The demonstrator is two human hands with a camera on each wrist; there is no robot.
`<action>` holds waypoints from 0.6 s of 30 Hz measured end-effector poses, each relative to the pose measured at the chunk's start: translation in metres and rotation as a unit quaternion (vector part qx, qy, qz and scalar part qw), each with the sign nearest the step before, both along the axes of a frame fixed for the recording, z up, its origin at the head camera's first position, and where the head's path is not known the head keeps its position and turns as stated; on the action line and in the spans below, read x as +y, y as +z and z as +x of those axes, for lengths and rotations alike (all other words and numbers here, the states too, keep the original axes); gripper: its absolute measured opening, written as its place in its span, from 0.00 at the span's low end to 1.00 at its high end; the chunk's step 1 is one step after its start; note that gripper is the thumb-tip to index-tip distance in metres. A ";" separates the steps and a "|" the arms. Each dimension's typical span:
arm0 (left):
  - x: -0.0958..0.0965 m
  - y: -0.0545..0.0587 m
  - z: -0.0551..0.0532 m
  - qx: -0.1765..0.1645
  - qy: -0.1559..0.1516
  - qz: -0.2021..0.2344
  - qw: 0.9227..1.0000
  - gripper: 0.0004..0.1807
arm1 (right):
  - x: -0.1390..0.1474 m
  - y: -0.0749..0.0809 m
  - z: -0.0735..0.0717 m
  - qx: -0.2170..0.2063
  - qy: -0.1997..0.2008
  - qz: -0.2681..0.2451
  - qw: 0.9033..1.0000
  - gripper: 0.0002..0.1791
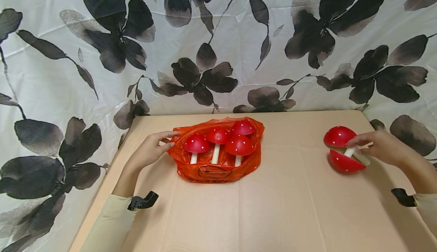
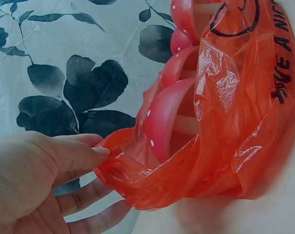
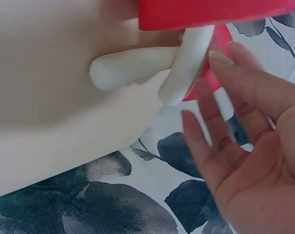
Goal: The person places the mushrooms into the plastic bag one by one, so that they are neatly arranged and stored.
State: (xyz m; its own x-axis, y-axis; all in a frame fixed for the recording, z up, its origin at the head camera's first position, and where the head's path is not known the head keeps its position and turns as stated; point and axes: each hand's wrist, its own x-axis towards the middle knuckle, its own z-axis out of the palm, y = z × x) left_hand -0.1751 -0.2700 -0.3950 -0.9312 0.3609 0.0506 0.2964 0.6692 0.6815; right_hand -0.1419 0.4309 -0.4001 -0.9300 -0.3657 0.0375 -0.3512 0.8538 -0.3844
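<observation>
A red-orange plastic bag (image 1: 218, 174) lies on the table with several toy mushrooms (image 1: 196, 143) in its mouth, their red caps dotted white. The thumb and a finger of my left hand (image 1: 151, 147) pinch the bag's rim, as the left wrist view shows. At the right are two more toy mushrooms, one cap (image 1: 339, 135) behind the other cap (image 1: 345, 162), their white stems (image 3: 133, 67) crossing. My right hand (image 1: 384, 146) is beside those stems, its fingers (image 3: 213, 122) loosely extended. Whether the fingertips touch a stem I cannot tell.
The beige table (image 1: 273, 206) carries the bag on its far middle and the two mushrooms near its right edge. Behind it hangs a white cloth (image 1: 246, 55) with dark flower prints. Both wrists wear black straps (image 1: 143, 201).
</observation>
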 end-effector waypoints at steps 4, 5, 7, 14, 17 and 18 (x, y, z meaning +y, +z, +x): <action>0.000 0.000 0.000 0.002 -0.002 -0.003 1.000 0.22 | -0.004 -0.005 0.001 -0.026 0.017 -0.001 1.000 0.19; 0.000 0.001 0.000 0.002 -0.003 -0.003 1.000 0.22 | -0.005 -0.006 0.000 -0.040 0.018 0.001 0.999 0.19; 0.000 0.001 0.001 0.003 -0.004 -0.004 1.000 0.22 | -0.007 -0.008 0.000 -0.062 0.015 0.008 0.998 0.19; 0.000 0.000 0.001 0.001 -0.003 -0.005 1.000 0.22 | -0.012 -0.010 0.000 -0.080 0.012 0.025 0.996 0.20; 0.000 0.000 0.002 0.000 -0.002 -0.006 1.000 0.22 | -0.014 -0.010 0.002 -0.069 0.023 0.030 0.997 0.20; 0.000 0.000 0.002 0.000 -0.001 -0.006 1.000 0.22 | -0.014 -0.010 0.002 -0.069 0.028 0.029 0.997 0.20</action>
